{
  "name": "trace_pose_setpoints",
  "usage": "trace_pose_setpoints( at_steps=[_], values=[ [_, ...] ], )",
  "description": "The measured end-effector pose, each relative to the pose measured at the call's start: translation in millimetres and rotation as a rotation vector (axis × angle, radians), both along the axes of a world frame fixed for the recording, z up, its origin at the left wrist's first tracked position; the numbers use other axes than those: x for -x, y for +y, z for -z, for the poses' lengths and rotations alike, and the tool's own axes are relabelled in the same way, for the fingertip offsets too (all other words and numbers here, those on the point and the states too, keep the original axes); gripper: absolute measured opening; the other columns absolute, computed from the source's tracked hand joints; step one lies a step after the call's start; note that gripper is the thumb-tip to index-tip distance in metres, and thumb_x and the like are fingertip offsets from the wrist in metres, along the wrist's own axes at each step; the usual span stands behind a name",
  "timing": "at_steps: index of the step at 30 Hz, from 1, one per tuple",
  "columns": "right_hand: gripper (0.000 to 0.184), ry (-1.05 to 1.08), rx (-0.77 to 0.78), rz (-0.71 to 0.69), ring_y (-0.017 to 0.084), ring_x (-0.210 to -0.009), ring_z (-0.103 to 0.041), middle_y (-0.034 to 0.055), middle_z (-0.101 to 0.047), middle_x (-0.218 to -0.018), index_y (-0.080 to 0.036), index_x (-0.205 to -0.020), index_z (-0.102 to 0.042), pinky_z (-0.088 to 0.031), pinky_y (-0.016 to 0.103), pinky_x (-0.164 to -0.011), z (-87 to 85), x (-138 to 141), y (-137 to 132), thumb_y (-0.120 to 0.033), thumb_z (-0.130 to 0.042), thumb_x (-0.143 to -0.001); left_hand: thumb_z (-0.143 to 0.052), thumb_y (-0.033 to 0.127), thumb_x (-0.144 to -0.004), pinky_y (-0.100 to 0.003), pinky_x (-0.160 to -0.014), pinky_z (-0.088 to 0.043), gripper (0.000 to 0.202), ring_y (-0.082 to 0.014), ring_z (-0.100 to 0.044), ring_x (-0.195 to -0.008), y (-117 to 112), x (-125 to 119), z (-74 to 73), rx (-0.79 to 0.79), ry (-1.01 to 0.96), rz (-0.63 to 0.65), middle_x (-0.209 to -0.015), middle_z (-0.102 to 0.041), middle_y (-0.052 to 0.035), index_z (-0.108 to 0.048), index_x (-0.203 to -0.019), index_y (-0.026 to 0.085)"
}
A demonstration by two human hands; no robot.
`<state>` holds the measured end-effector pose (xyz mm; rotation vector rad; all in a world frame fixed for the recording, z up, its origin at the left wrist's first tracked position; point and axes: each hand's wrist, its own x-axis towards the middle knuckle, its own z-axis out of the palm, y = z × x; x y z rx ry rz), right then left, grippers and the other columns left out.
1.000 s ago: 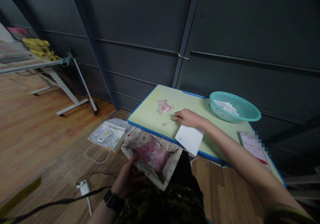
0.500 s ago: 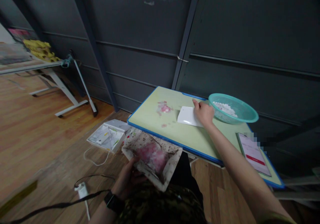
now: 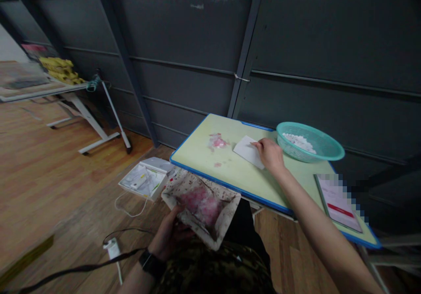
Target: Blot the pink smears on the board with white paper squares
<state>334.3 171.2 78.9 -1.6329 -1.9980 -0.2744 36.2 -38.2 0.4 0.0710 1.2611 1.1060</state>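
Note:
My right hand is closed on a flat white scraper, held tilted at the board's surface. Left of its edge, a pink and white wet-looking smear lies on the pale yellow board, with fainter spots nearer the front edge. Below that edge my left hand grips an open, paper-like patterned box by its near side. Pink and white material fills the bottom of the box; what it is, I cannot tell. Part of the left hand's fingers is hidden under the box.
A green plastic basket with white bits stands on the board's far right, by a phone. On the floor are an open white box and a power strip. A dark panelled wall rises behind.
The scraper has turned in my right hand, and its face now slants differently over the board. My left hand and the box keep nearly the same place. The view has shifted slightly.

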Motion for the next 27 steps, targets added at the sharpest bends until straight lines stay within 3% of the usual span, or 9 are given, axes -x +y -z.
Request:
trace_pose_setpoints(
  at_steps=[5,10,18,21,27],
  values=[
    [0.037,0.02,0.03,-0.296,0.023,-0.082,-0.062,0.0131,-0.068,-0.09,-0.016,-0.091,-0.066,-0.041,0.031,-0.072,1.3,15,-24,-0.04,-0.039,-0.094,-0.066,0.027,-0.077,-0.036,-0.065,-0.06,0.017,-0.0166,-0.065,-0.058,0,2,-1.1,-0.017,0.011,0.025,-0.069,-0.066,-0.003,-0.059,-0.087,0.016],
    [0.032,0.064,0.103,-0.413,0.022,-0.083,-0.066,0.0103,-0.073,-0.093,-0.019,-0.093,-0.071,-0.044,0.029,-0.074,-2.8,32,-41,-0.039,-0.046,-0.091,-0.065,0.027,-0.078,-0.035,-0.064,-0.06,0.017,-0.0157,-0.064,-0.057,0,0,-8.1,0.005,0.025,0.011,-0.068,-0.066,-0.0028,-0.06,-0.089,0.016],
    [0.037,-0.067,0.153,-0.493,0.021,-0.075,-0.07,0.0087,-0.075,-0.09,-0.021,-0.102,-0.073,-0.044,0.027,-0.065,6.6,41,-79,-0.038,-0.041,-0.095,-0.065,0.028,-0.078,-0.037,-0.064,-0.06,0.019,-0.0179,-0.065,-0.058,-1,1,-1.3,-0.008,-0.017,0.014,-0.07,-0.066,-0.0026,-0.058,-0.092,0.018],
    [0.034,-0.025,0.096,-0.568,0.017,-0.07,-0.07,0.0065,-0.076,-0.085,-0.021,-0.101,-0.073,-0.044,0.024,-0.062,5.6,41,-90,-0.036,-0.043,-0.095,-0.066,0.03,-0.078,-0.037,-0.064,-0.06,0.021,-0.0189,-0.067,-0.061,-1,0,0.1,-0.022,-0.018,0.048,-0.072,-0.068,-0.0041,-0.059,-0.093,0.017],
    [0.021,-0.016,-0.166,-0.593,0.013,-0.058,-0.067,0.0027,-0.074,-0.071,-0.017,-0.096,-0.071,-0.042,0.022,-0.055,7.7,42,-97,-0.024,-0.052,-0.092,-0.063,0.029,-0.081,-0.035,-0.06,-0.06,0.015,-0.0174,-0.065,-0.059,-2,-2,-0.4,-0.013,0.027,0.037,-0.07,-0.067,-0.0034,-0.06,-0.088,0.017]
  ],
)
